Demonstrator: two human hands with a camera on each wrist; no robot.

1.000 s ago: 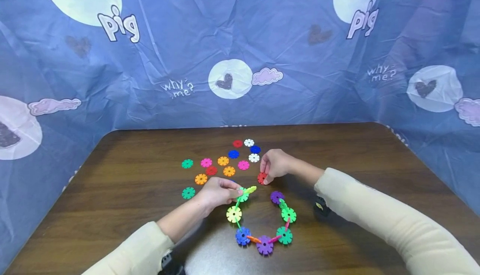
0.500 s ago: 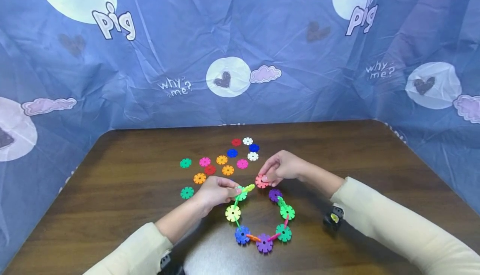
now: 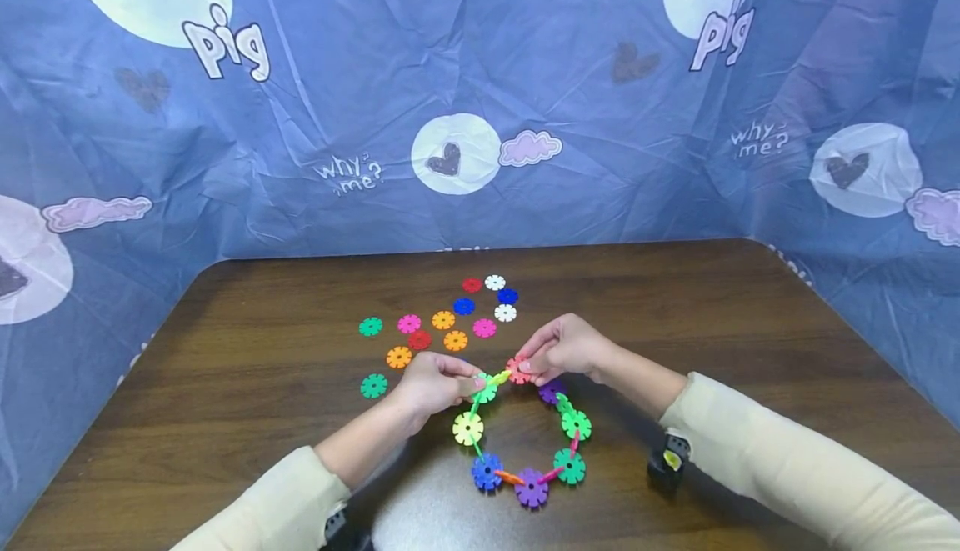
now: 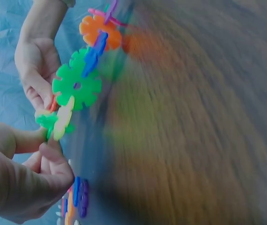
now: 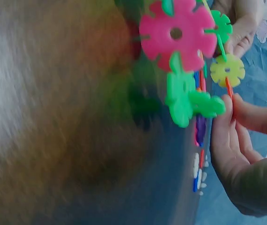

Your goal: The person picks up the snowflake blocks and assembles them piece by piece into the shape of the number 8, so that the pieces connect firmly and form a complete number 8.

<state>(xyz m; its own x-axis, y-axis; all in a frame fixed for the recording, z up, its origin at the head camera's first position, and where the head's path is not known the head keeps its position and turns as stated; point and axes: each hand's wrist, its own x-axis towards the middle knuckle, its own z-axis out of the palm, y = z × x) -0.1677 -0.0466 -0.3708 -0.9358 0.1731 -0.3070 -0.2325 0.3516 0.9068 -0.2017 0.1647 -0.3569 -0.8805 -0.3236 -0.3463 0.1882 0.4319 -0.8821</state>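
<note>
Our left hand (image 3: 433,386) pinches a mint-green notched plastic disc (image 3: 488,392) at eleven o'clock on the multicoloured plastic ring (image 3: 528,494), our right hand (image 3: 572,348) a coral-red disc (image 3: 514,370) at twelve; a skewed push might spring the yellow disc (image 5: 235,74) between them loose.

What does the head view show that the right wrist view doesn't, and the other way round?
Only the head view: the white "pig" lettering on the blue fabric backdrop, and the blue notched plastic disc at the lower left of the disc chain.
Only the right wrist view: the broad face of the yellow notched plastic disc, which the head view shows edge-on.
Both: the backdrop, the left hand, and the right hand pinching a red notched plastic disc.
</note>
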